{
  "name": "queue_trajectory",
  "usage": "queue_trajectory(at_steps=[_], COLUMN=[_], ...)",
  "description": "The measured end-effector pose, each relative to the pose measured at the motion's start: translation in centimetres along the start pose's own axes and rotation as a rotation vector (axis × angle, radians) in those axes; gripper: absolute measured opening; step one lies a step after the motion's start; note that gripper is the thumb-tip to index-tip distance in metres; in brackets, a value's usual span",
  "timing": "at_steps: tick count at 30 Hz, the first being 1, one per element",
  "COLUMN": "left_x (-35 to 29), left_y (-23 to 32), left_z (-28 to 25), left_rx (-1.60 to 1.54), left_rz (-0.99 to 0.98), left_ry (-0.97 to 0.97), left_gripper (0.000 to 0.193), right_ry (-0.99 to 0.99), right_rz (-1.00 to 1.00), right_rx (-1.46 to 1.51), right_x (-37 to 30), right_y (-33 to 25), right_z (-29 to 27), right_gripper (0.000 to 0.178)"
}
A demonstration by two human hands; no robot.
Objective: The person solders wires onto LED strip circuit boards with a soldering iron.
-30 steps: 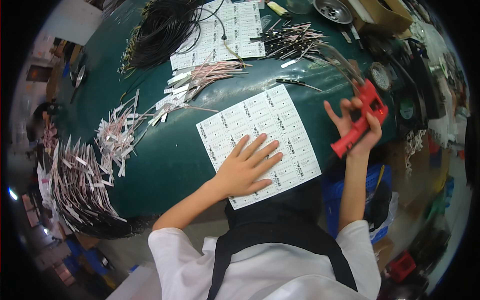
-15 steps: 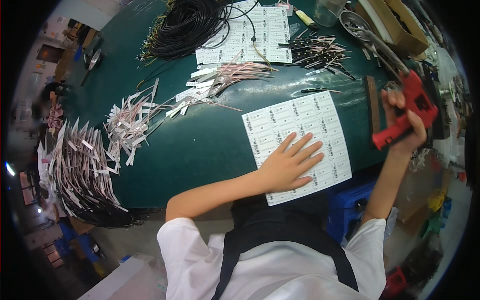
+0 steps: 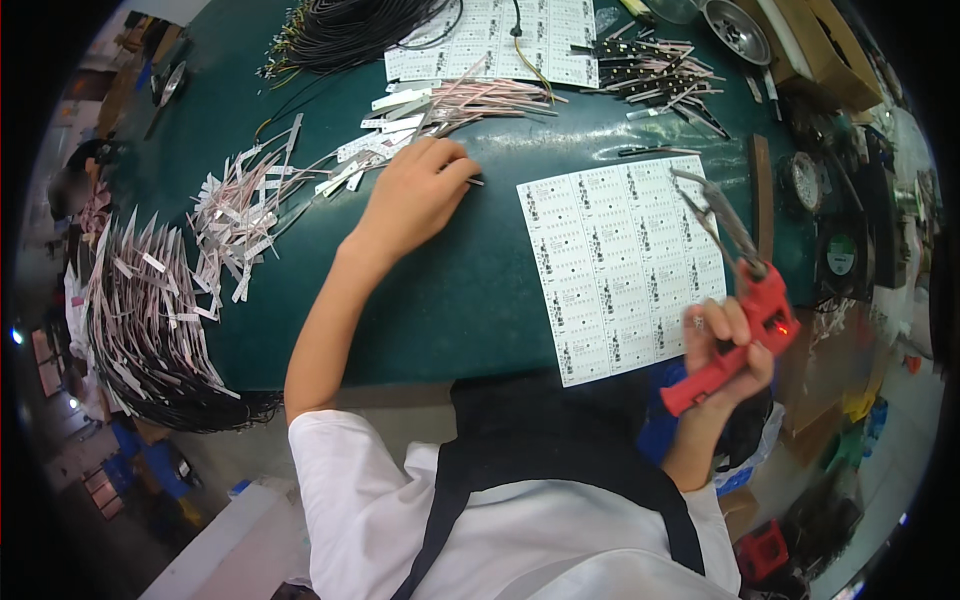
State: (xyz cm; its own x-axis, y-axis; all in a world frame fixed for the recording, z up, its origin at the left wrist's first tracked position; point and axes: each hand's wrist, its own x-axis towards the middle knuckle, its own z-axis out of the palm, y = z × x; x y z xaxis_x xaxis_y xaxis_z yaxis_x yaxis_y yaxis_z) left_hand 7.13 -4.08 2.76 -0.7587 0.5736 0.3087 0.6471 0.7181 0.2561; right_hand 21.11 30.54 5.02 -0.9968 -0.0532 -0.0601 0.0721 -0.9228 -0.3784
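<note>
My left hand (image 3: 420, 195) is curled over the near edge of a pile of white strips with pink wires (image 3: 480, 100). Its fingers are bent in and closed, and what they hold is hidden beneath them; one wire end pokes out beside them. A red soldering gun (image 3: 765, 310) is gripped in my right hand (image 3: 730, 350). Its metal tip and thin feed tube point away from me, above the right part of a white circuit board panel (image 3: 625, 270). That panel lies on the green table at its front edge, printed with rows of small black marks.
Bundled wires with white strips (image 3: 160, 310) hang over the table's left edge, beside a loose heap (image 3: 240, 215). At the back are a black cable coil (image 3: 350, 35), another panel (image 3: 570, 45), black strips (image 3: 660, 75), a metal bowl (image 3: 738, 30) and a cardboard box (image 3: 830, 60).
My left hand has left the panel and moved left and away to the wire pile, its fingers closing. My right hand has brought the soldering gun leftward and nearer, over the panel.
</note>
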Motion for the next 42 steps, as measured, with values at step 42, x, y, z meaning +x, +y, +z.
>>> queue_trajectory(at_steps=[42], left_x=[-0.1], left_y=[4.2], left_z=[4.7], left_rx=[-0.447], left_rz=[-0.334], left_ry=[0.124], left_gripper=[0.013], right_ry=[0.147], right_rz=[0.322], right_rx=[-0.851], right_x=[-0.2], right_y=[6.6], right_z=[3.3], right_gripper=[0.031])
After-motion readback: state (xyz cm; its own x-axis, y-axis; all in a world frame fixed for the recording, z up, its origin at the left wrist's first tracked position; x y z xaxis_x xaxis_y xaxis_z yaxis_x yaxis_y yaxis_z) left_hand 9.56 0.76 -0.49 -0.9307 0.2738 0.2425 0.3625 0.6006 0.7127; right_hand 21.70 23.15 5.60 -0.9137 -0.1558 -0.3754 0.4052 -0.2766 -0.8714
